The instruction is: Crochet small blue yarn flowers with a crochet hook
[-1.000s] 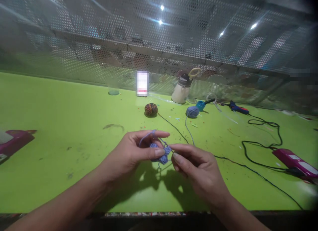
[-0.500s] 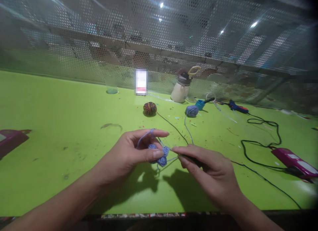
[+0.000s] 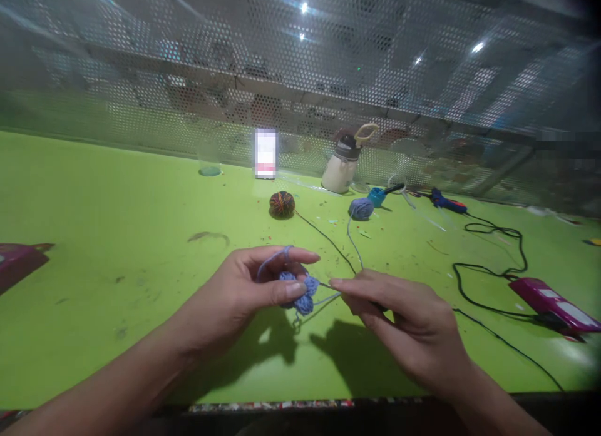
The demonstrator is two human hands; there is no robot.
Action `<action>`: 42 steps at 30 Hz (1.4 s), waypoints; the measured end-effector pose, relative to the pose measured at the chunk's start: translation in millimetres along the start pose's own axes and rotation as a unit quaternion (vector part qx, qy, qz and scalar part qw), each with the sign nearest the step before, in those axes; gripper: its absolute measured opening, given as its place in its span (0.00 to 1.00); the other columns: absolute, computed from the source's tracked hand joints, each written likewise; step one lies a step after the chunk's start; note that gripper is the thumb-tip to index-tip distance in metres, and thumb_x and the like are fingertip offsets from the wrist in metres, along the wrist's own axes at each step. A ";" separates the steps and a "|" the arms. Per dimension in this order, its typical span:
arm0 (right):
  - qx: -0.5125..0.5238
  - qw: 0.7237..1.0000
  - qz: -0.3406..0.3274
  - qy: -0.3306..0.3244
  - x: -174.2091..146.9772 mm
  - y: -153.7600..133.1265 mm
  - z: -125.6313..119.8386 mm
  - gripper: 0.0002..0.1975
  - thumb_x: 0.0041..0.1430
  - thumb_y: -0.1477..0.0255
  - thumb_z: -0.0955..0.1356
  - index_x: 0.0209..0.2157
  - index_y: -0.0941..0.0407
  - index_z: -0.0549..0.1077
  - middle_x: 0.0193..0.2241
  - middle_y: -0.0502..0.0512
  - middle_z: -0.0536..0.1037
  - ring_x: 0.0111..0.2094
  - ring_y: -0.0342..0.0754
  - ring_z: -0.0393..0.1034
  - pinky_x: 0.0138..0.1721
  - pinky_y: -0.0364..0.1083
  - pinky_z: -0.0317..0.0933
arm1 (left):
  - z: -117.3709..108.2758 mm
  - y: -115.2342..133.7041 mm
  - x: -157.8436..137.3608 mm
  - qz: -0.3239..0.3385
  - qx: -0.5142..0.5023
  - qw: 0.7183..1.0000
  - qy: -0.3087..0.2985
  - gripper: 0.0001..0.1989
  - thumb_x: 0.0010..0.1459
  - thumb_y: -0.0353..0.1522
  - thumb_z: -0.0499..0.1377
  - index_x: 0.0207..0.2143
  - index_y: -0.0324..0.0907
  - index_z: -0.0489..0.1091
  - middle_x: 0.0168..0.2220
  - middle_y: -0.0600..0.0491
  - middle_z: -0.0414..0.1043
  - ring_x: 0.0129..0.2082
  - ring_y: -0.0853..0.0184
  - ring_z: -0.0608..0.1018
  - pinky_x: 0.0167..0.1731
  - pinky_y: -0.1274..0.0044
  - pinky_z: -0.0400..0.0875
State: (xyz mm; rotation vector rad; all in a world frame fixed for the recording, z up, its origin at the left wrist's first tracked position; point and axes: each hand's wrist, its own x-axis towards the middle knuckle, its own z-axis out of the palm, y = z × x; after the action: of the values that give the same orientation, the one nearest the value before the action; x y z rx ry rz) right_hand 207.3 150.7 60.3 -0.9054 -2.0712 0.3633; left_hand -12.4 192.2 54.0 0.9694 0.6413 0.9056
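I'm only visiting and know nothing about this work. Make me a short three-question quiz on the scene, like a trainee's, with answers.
1. Which hand pinches the blue yarn piece?
2. True or false: in this view, the bottle stands right of the lit screen.
3. What sits closest to the blue ball?
A lit screen; B teal cup; C purple box

Key: 1. Left hand; 2. True; 3. B

Left hand [image 3: 248,286] pinches a small blue yarn piece [image 3: 306,303] between thumb and fingers; a blue strand [image 3: 287,253] loops round the extended index finger; right hand [image 3: 410,311] grips a slim shaft [image 3: 325,286], mostly hidden, directed at the piece; a multicoloured yarn ball [image 3: 282,204] and a blue yarn ball [image 3: 361,209] rest beyond on the green table [image 3: 131,204]; a bottle [image 3: 338,175] stands upright behind them
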 end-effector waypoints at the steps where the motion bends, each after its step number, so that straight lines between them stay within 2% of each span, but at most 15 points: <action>1: 0.004 1.000 -0.002 0.004 0.1 0.2 0.5 0.19 0.60 0.84 0.64 0.47 0.53 0.77 0.25 0.50 0.74 0.24 0.43 0.69 0.25 0.42 0.60 | -0.2 0.0 0.0 0.000 0.000 1.000 0.001 0.11 0.47 0.27 0.71 0.36 0.44 0.81 0.30 0.55 0.76 0.32 0.71 0.76 0.35 0.79 0.71; 9: 0.005 1.000 0.014 0.017 -3.6 2.1 6.1 0.15 0.60 0.84 0.65 0.45 0.56 0.77 0.25 0.52 0.76 0.25 0.44 0.70 0.25 0.43 0.61 | -3.2 -2.1 0.6 0.002 0.009 1.000 -0.019 0.11 0.49 0.27 0.70 0.37 0.47 0.81 0.30 0.58 0.76 0.32 0.76 0.76 0.35 0.85 0.70; 21: 0.021 1.000 0.013 0.018 -4.1 2.0 10.6 0.16 0.61 0.84 0.65 0.46 0.57 0.77 0.24 0.51 0.73 0.24 0.43 0.66 0.24 0.43 0.58 | -4.1 -1.5 2.4 0.002 0.028 0.999 -0.029 0.11 0.49 0.27 0.70 0.37 0.47 0.80 0.28 0.59 0.75 0.29 0.77 0.76 0.33 0.84 0.69; 29: 0.041 0.999 0.009 0.031 -3.0 1.9 12.0 0.16 0.59 0.85 0.66 0.45 0.56 0.78 0.25 0.52 0.76 0.26 0.43 0.69 0.25 0.42 0.60 | -5.6 -3.6 1.1 0.009 0.040 0.999 -0.029 0.11 0.50 0.27 0.70 0.37 0.48 0.80 0.29 0.59 0.76 0.30 0.76 0.75 0.34 0.82 0.68; 31: 0.072 0.996 0.037 0.034 -3.1 2.4 12.8 0.16 0.59 0.84 0.67 0.44 0.53 0.79 0.25 0.50 0.77 0.26 0.42 0.70 0.26 0.41 0.61 | -4.8 -3.6 1.5 0.004 0.035 0.999 -0.018 0.10 0.50 0.27 0.70 0.36 0.46 0.80 0.29 0.58 0.76 0.31 0.75 0.75 0.34 0.82 0.67; 34: 0.146 0.982 0.114 0.031 -4.3 4.7 15.8 0.15 0.58 0.81 0.70 0.42 0.49 0.81 0.26 0.48 0.78 0.24 0.40 0.68 0.24 0.40 0.58 | -2.6 -4.7 3.0 0.012 0.017 1.000 -0.014 0.04 0.49 0.26 0.69 0.28 0.42 0.79 0.27 0.58 0.74 0.29 0.75 0.73 0.33 0.82 0.66; 37: 0.231 0.954 0.191 0.030 -6.3 8.0 21.4 0.11 0.59 0.76 0.70 0.40 0.47 0.82 0.22 0.47 0.75 0.21 0.38 0.62 0.21 0.39 0.54 | -1.0 -7.4 5.2 0.023 0.000 1.000 -0.021 0.06 0.48 0.24 0.68 0.22 0.38 0.74 0.26 0.57 0.72 0.28 0.75 0.72 0.32 0.82 0.65; 40: 0.291 0.924 0.244 0.035 -7.5 10.0 26.9 0.07 0.60 0.71 0.71 0.39 0.49 0.82 0.20 0.47 0.71 0.20 0.38 0.58 0.20 0.38 0.51 | -1.2 -9.3 6.9 0.015 -0.009 1.000 -0.002 0.09 0.46 0.24 0.69 0.23 0.38 0.71 0.26 0.58 0.71 0.28 0.75 0.71 0.31 0.82 0.65; 42: 0.319 0.906 0.278 0.034 -7.8 9.7 29.0 0.06 0.59 0.69 0.72 0.39 0.50 0.82 0.20 0.48 0.71 0.20 0.38 0.58 0.20 0.38 0.51 | -2.0 -8.7 7.4 0.008 -0.004 1.000 0.008 0.12 0.45 0.25 0.71 0.31 0.39 0.72 0.27 0.59 0.72 0.28 0.74 0.72 0.31 0.81 0.67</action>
State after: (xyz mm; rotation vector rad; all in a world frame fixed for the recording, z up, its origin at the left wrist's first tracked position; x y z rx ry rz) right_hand 192.2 153.6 32.7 -1.0464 -1.4305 1.2113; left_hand -7.3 197.1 44.9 0.9616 0.6434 0.9309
